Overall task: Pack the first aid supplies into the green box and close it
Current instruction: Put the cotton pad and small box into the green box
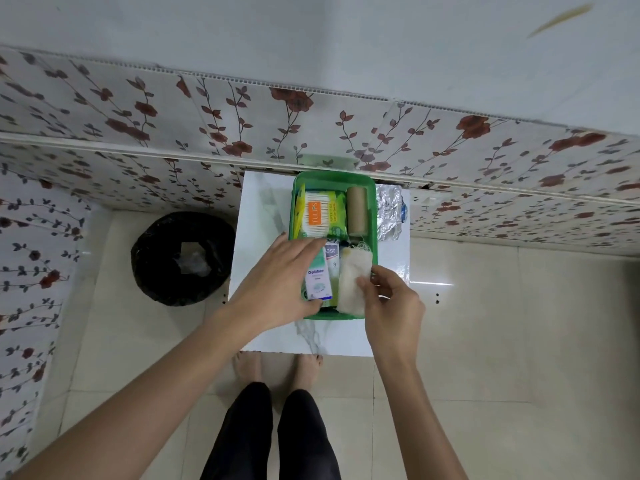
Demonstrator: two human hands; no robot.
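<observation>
The green box [333,177] stands open on a small white table [263,209] against the wall. Inside lie a pack of cotton swabs [320,213], a tan bandage roll [357,211], a white-and-blue carton [331,254], and a white gauze pad [352,282]. My left hand [277,285] grips a small white-and-green medicine carton [318,280] at the box's near left. My right hand [391,299] pinches the gauze pad at the box's near right edge. No lid is in sight.
A crumpled silver foil pack [390,213] lies on the table right of the box. A black bin with a dark liner [180,258] stands on the floor to the left. My bare feet [277,367] are at the table's front edge. Flowered wall panels run behind.
</observation>
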